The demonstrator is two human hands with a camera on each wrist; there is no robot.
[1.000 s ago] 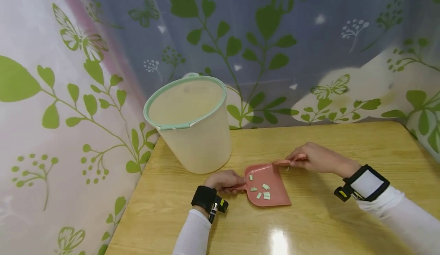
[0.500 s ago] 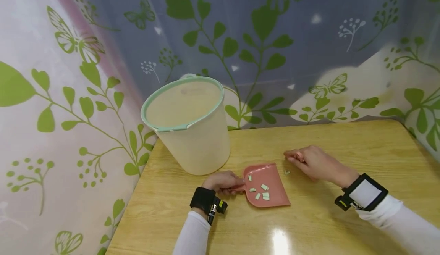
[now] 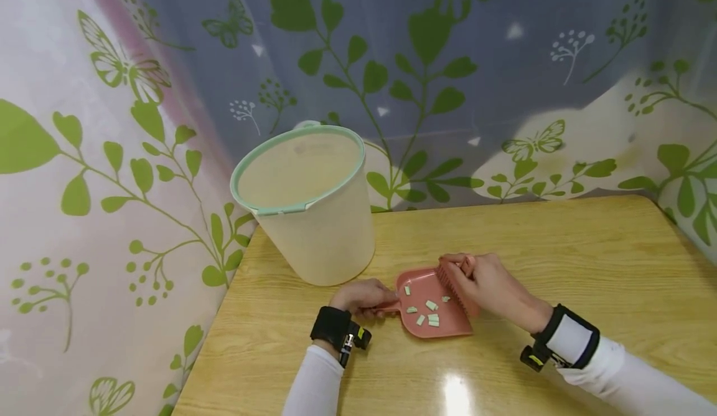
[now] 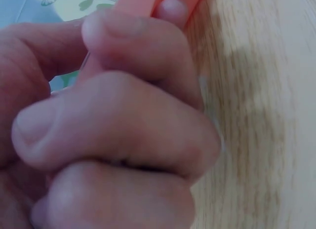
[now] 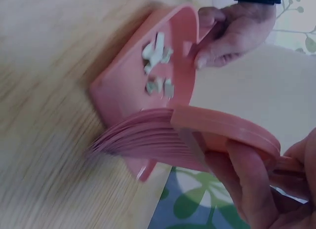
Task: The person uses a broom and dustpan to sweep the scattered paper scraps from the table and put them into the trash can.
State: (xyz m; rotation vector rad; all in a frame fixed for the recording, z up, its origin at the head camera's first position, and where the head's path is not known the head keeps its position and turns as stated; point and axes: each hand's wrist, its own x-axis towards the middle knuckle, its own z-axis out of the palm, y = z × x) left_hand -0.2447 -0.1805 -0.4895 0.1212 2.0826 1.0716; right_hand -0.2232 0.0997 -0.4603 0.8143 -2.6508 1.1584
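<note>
A pink dustpan [image 3: 448, 326] lies on the table with several pale green scraps [image 3: 432, 306] in it. My left hand [image 3: 365, 296] grips its short handle from the left; in the left wrist view the curled fingers [image 4: 123, 120] cover most of that handle. My right hand [image 3: 493, 282] holds a pink hand brush [image 5: 222, 125], its bristles [image 5: 148, 137] bent over the dustpan's open front edge. One scrap [image 3: 445, 299] lies just inside the pan, close to the bristles. In the right wrist view the fingers wrap the brush's back and handle.
A tall cream bucket [image 3: 325, 241] with a mint rim stands on the table behind my left hand. The wooden table [image 3: 560, 235] ends at a leaf-patterned curtain [image 3: 504, 92] along the back and left.
The right hand first drew the brush right, off the pan, showing a scrap on the table. Then it moved back left, and that scrap is now inside the pan. The left hand stayed put.
</note>
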